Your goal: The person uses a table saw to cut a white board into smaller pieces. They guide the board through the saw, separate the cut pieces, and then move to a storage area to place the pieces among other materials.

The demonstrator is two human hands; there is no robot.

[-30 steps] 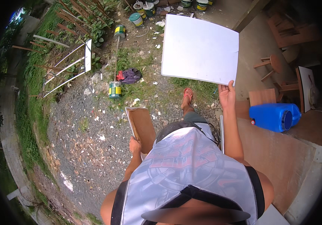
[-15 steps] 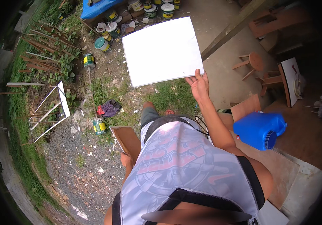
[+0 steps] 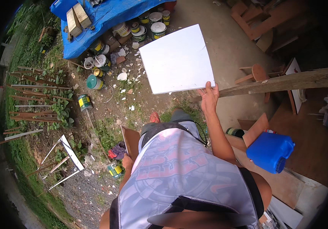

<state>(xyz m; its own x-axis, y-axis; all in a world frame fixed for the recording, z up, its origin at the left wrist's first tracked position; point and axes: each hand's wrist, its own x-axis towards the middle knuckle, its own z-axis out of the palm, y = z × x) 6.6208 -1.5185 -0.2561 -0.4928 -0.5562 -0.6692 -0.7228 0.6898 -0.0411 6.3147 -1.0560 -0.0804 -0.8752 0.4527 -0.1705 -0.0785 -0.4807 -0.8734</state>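
A flat white board [image 3: 177, 61] is held out ahead of me by its near right corner. My right hand [image 3: 209, 98] grips that corner, thumb on top and fingers underneath. Down at my left side, my left hand [image 3: 127, 162] is closed on a brown wooden panel [image 3: 132, 141], which stands on edge close against my body. Part of that hand is hidden by the panel and my shirt. A crumpled dark cloth [image 3: 119, 150] with a red patch lies on the ground just beyond the left hand, beside a green and yellow can [image 3: 115, 170].
Several paint buckets [image 3: 158, 29] stand by a table with a blue tarp [image 3: 106, 26]. A wooden post [image 3: 286, 83] crosses the right side. Farther right are a small stool [image 3: 259, 72] and a blue jerrycan [image 3: 269, 152]. At left stands a white frame [image 3: 72, 153].
I have stepped forward, so the blue-covered table and buckets show more and the post has swung across the right side. Both boards remain in my hands.
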